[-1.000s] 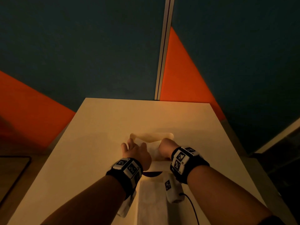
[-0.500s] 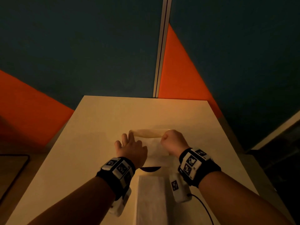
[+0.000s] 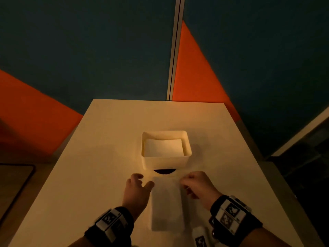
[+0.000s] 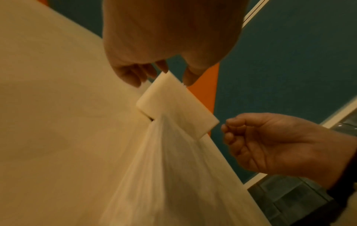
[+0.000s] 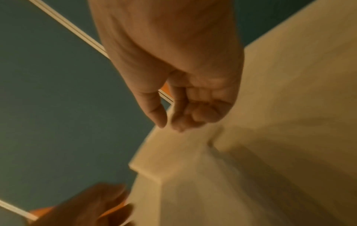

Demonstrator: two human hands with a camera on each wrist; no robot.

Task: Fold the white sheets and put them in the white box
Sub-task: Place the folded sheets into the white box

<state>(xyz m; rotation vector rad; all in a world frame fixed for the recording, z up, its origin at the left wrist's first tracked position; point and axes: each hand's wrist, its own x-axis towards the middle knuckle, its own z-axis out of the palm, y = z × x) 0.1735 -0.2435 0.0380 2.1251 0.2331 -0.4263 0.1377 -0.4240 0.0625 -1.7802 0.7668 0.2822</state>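
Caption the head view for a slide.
Both hands, left and right, flank a flat sheet before the box.

I count one white box holding one folded sheet, one more white sheet lying on the single table, and two hands (both wearing marker wristbands).

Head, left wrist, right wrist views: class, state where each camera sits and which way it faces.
Head: on the head, facing down at the table, white box, both forearms.
Left wrist: along the left hand toward the box; right hand visible.
Right wrist: along the right hand, blurred.
Shared: all show the box.
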